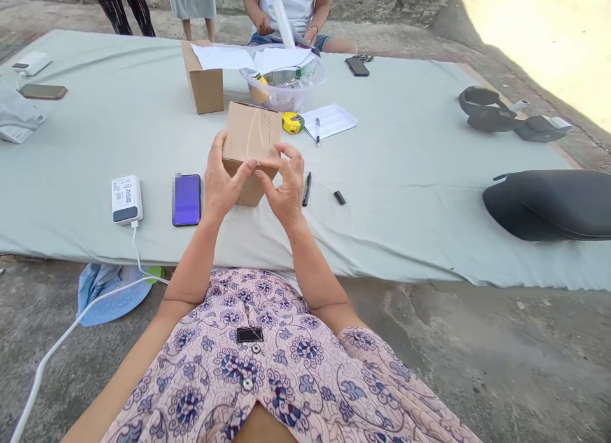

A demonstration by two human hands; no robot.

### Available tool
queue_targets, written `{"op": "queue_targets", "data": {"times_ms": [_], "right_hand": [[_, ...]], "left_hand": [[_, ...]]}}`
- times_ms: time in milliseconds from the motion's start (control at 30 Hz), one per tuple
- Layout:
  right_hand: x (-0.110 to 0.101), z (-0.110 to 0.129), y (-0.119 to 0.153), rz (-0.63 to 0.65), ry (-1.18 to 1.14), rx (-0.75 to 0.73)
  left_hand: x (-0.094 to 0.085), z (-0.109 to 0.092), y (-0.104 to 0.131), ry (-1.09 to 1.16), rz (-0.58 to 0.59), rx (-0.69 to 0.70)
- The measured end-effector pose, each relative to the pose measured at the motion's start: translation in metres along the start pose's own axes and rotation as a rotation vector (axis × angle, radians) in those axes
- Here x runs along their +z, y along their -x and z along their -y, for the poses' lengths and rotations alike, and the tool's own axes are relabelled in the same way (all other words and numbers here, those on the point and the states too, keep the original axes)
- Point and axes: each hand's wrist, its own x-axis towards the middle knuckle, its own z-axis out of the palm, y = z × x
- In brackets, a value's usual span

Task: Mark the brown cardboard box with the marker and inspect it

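A left hand (pixel 220 187) grips the left side of a cardboard box (pixel 252 132) on the table's (pixel 415 150) near middle; the right hand (pixel 287 187) bends at its near top edge, its grip unclear. A phone (pixel 187 200) lies left, a black marker (pixel 307 189) right. Farther: a yellow tape measure (pixel 291 123), then a plastic bowl (pixel 286 102).

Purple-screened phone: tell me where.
In the head view, the phone lies on the table, left of the left hand, right of the white power bank.
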Motion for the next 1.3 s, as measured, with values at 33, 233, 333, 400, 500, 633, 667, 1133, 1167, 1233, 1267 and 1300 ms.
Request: {"op": "queue_targets", "data": {"times_ms": [33,233,333,400,500,633,667,1133,1167,1233,1267,1300], "right_hand": [[-0.001,0.003,0.000,-0.007,-0.010,0.000],[-0.017,0.015,0.005,-0.099,0.006,0.042],[-0.022,0.017,0.009,-0.095,0.011,0.088],[-0.024,0.017,0.010,-0.076,-0.009,0.118],[-0.027,0.012,0.011,-0.034,-0.097,0.141],[-0.032,0.003,0.012,0.046,-0.314,0.156],[-0.033,0.001,0.012,0.059,-0.351,0.159],[-0.029,0.017,0.019,0.046,-0.201,0.125],[-0.028,0.019,0.019,0.027,-0.185,0.130],[-0.026,0.022,0.019,-0.006,-0.151,0.149],[-0.025,0.024,0.019,-0.012,-0.136,0.155],[-0.024,0.026,0.019,-0.010,-0.127,0.156]], "left_hand": [[0.003,0.000,0.000,0.008,0.000,-0.009],[0.012,-0.004,0.018,0.044,0.010,-0.085],[0.017,-0.006,0.025,0.045,0.019,-0.101],[0.020,-0.006,0.026,0.048,0.018,-0.098],[0.020,-0.003,0.027,0.066,0.022,-0.095],[0.015,0.003,0.027,0.094,0.042,-0.098],[0.014,0.004,0.026,0.099,0.051,-0.099],[0.022,0.005,0.034,-0.058,-0.239,-0.119],[0.022,0.003,0.034,-0.066,-0.242,-0.108],[0.021,0.000,0.034,-0.050,-0.195,-0.069],[0.021,0.000,0.034,-0.039,-0.156,-0.041],[0.021,0.000,0.034,-0.033,-0.117,-0.009]]}}
